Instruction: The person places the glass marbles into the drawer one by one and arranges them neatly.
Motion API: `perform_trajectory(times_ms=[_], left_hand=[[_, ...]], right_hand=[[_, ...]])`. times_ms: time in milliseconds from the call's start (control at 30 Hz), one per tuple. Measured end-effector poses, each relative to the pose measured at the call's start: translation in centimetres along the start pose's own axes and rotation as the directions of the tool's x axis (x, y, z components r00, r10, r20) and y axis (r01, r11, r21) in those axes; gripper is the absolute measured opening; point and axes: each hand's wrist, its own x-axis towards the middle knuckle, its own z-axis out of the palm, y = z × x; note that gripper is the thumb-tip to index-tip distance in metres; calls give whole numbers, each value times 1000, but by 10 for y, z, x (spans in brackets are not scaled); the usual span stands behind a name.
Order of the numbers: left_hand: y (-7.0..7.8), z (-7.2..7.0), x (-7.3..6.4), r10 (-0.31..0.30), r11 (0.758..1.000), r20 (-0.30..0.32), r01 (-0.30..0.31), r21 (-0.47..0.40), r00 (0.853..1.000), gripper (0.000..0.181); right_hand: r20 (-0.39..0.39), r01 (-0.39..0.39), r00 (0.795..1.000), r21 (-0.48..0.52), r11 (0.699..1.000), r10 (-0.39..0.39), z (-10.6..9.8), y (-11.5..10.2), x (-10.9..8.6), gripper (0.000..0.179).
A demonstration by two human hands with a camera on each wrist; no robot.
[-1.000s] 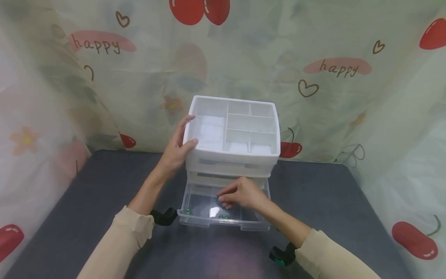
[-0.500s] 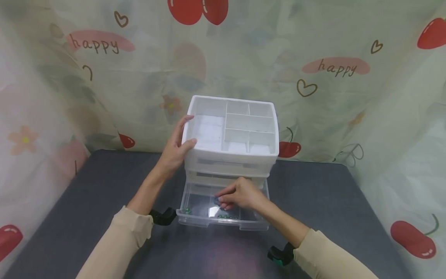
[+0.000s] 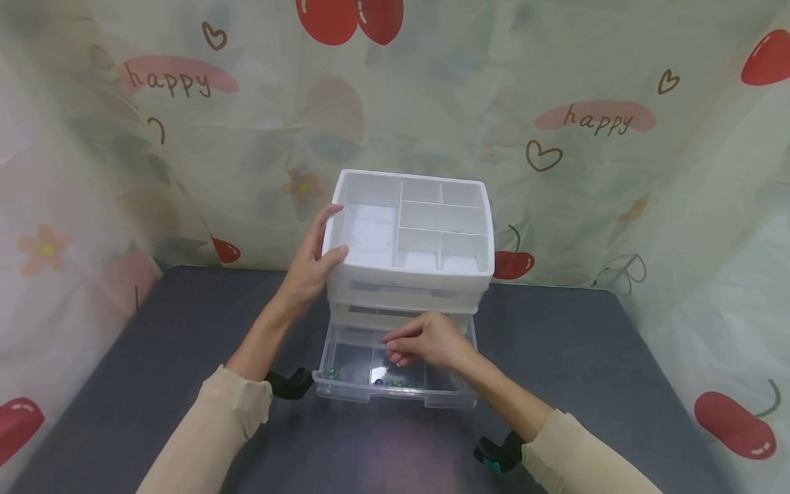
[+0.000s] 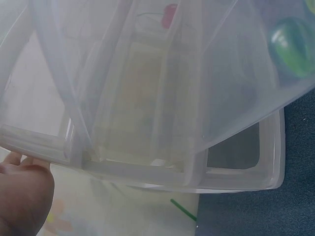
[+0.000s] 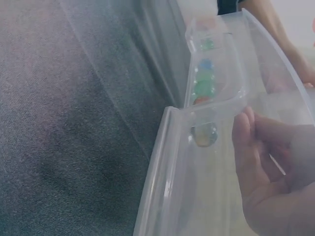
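Observation:
A white drawer organizer (image 3: 410, 291) with a divided top tray stands mid-table. My left hand (image 3: 308, 264) grips its left side, thumb on the top rim. The lowest clear drawer (image 3: 395, 396) is pulled out toward me. My right hand (image 3: 435, 339) hovers over it, thumb and index finger close together, no marble visible between them. Inside the drawer lie a dark blue marble (image 3: 378, 382) near the front and several green marbles (image 3: 401, 384) beside it. Another green marble (image 3: 332, 373) sits at the front left. A clear marble (image 5: 204, 135) shows close up in the right wrist view.
A dark grey cloth (image 3: 216, 322) covers the table. Behind it hangs a printed curtain (image 3: 432, 103) with cherries. Black wrist devices show below the left wrist (image 3: 291, 384) and right wrist (image 3: 500, 451). A thin wire (image 3: 626, 271) is at the back right.
The dark blue marble was at my right fingertips half a second ago; it is now at the drawer's front. My left hand keeps its hold on the organizer.

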Motion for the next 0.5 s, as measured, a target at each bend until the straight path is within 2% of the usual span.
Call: perform_trajectory(times_ms=[133,500], left_hand=[[0,0,0,7,1000,0,-7,-4,1000,60],[2,2,-1,-5,1000,-16,5,-20,1000,61]], right_hand=[[-7,49,999,1,999,-49,-4,-2,-4,23],[-11,168,986,89,982,-168,-19,-10,-23,25]])
